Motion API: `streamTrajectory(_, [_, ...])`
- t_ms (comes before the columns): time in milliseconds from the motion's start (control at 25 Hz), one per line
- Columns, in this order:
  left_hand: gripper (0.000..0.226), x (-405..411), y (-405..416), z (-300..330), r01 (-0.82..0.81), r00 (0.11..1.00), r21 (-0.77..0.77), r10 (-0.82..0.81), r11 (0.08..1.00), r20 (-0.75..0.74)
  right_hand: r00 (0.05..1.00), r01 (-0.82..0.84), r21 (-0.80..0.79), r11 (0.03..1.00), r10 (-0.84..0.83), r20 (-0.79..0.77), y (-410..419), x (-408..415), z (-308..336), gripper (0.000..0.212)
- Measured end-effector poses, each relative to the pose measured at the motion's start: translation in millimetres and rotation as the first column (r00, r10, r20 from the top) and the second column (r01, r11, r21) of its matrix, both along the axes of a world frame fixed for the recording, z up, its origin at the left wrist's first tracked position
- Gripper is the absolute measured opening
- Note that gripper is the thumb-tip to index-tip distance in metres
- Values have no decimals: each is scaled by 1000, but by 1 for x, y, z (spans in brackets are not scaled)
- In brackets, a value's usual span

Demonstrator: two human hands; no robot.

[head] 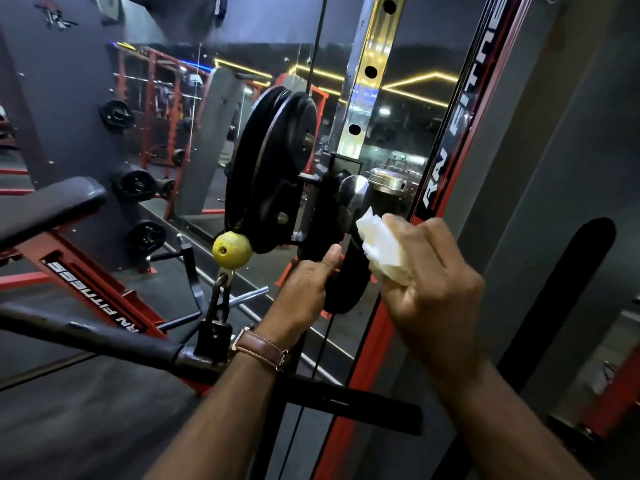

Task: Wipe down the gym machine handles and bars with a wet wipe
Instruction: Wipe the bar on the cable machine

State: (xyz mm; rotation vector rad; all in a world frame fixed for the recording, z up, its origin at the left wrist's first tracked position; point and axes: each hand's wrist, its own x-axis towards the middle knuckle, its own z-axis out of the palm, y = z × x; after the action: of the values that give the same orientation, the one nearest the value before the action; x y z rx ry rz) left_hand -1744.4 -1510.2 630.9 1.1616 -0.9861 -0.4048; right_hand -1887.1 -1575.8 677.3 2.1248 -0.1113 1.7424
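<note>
The wet wipe (382,249), crumpled into a wad, is held in the right hand (429,271), whose fingers are curled round it, and is pressed against the black handle (346,285) of the pulley carriage. The handle's lower part is gripped by the left hand (308,289), fingers wrapped behind it and thumb laid on its front. The step in hand is judged to be the wiping of this grip. It would be done well if the handle were kept steadied, the wad opened to a fresh face, and the stroke carried round the full girth and down its length, with the steadying hand shifted so the covered patch is also reached. Counted: one wipe, two hands, one black pulley wheel (273,168), one yellow stopper ball (231,250) above its chain, one perforated chrome upright (367,77), and one long black bar (86,336) hanging below, not yet attended to.
</note>
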Motion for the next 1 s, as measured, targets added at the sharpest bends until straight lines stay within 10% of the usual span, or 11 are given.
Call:
streamTrajectory(200, [36,-10,4,2,-78,997,-30,78,997,-3,918,-390,359,848,391,73,15,14,-47,16])
streamTrajectory(360, [39,-10,-6,8,-88,991,-29,84,996,-103,795,-604,524,601,410,446,4,31,13,19])
streamTrajectory(560, [21,-17,-8,5,-263,963,7,262,965,68,788,-607,727,321,365,497,25,30,-37,12])
streamTrajectory(720, [42,-31,-4,14,-260,961,41,262,965,-88,504,-798,600,-55,486,714,12,44,11,18])
streamTrajectory(1000, [25,-48,-8,16,-485,871,67,488,872,-48,359,-490,689,-535,596,718,-1,27,12,28])
